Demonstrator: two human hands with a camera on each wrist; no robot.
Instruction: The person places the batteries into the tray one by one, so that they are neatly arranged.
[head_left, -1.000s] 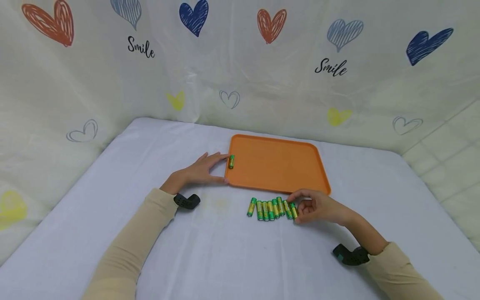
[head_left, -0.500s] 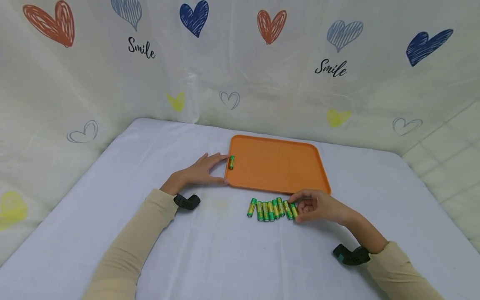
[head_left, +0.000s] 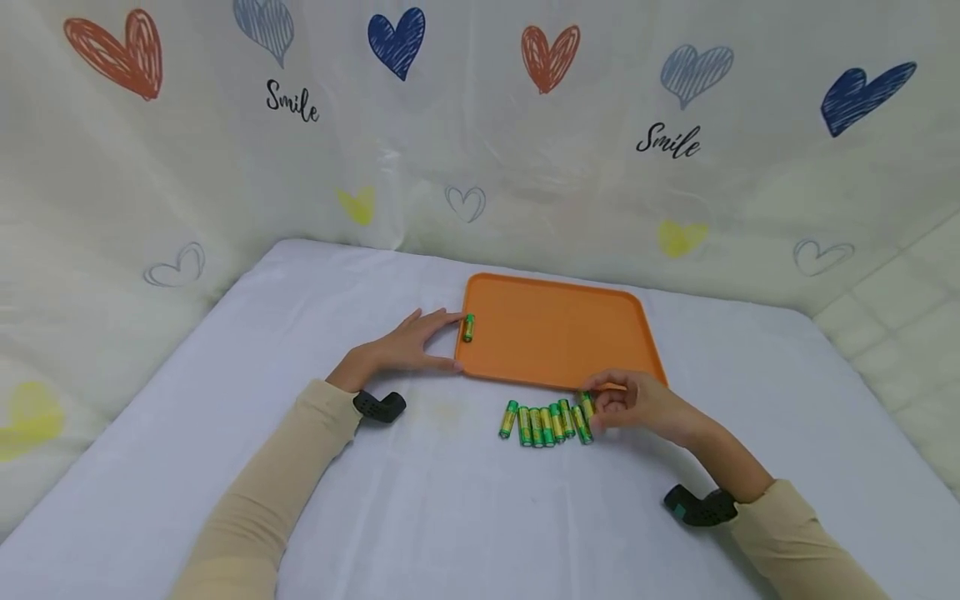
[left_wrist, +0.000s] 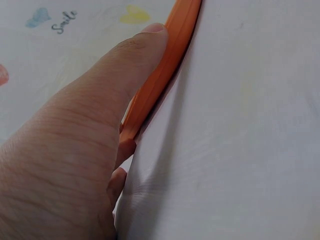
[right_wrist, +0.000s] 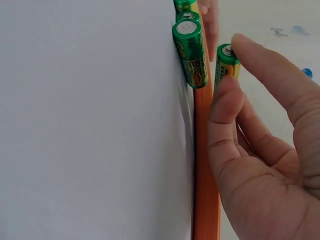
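My right hand [head_left: 645, 408] pinches one green and gold battery [right_wrist: 228, 61] between thumb and fingertips, by the near edge of the orange tray [head_left: 562, 333]. In the right wrist view the battery's metal end shows by a fingertip; part of its body is hidden behind another finger. To the left of that hand, several like batteries [head_left: 536, 427] lie side by side on the white cloth. My left hand [head_left: 405, 345] has its thumb and index finger spread along the tray's left rim, touching it. Just inside that rim lies a single battery [head_left: 468, 328].
A white cloth [head_left: 420, 517] covers the table. Behind it hangs a pale sheet [head_left: 510, 142] printed with hearts and the word Smile. Each wrist wears a black device, one on the left [head_left: 380, 407] and one on the right [head_left: 701, 506].
My right hand has drawn the rightmost battery up from the row, toward the tray's near edge. The left hand keeps its place on the rim. The head view has shifted slightly.
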